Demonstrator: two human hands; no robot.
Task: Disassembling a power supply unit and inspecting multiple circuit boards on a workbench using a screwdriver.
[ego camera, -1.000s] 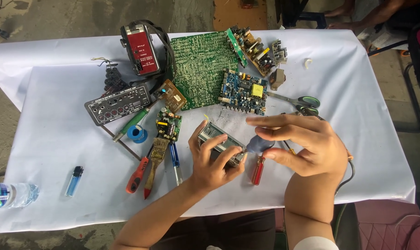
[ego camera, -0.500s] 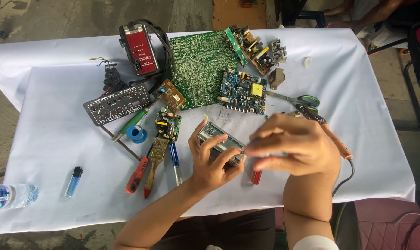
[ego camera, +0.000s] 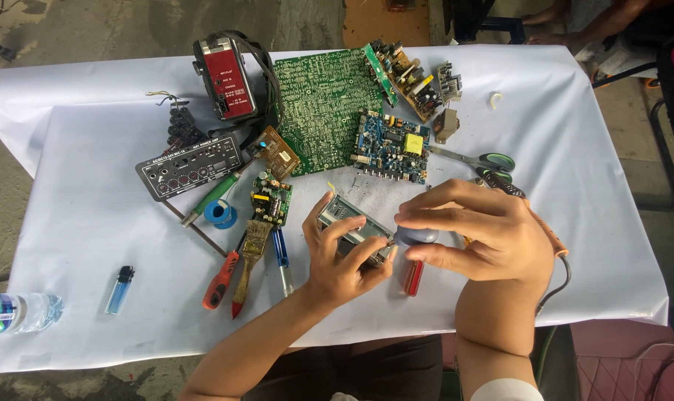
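A small grey metal module (ego camera: 349,229) is gripped just below the blue circuit board (ego camera: 393,145) by the left hand (ego camera: 338,256), fingers curled around it from below. A blue-grey handle (ego camera: 416,236) is pinched against its right end by the right hand (ego camera: 482,234), fingers arched.

**White-covered table, crowded with electronics**

The table (ego camera: 92,223) wears a white sheet. On it lie a large green circuit board (ego camera: 322,104), a blue board (ego camera: 393,146), a red meter (ego camera: 226,78), a black panel (ego camera: 190,166), scissors (ego camera: 474,160), screwdrivers, a brush (ego camera: 249,260), a blue lighter (ego camera: 119,289) and a water bottle (ego camera: 18,312).
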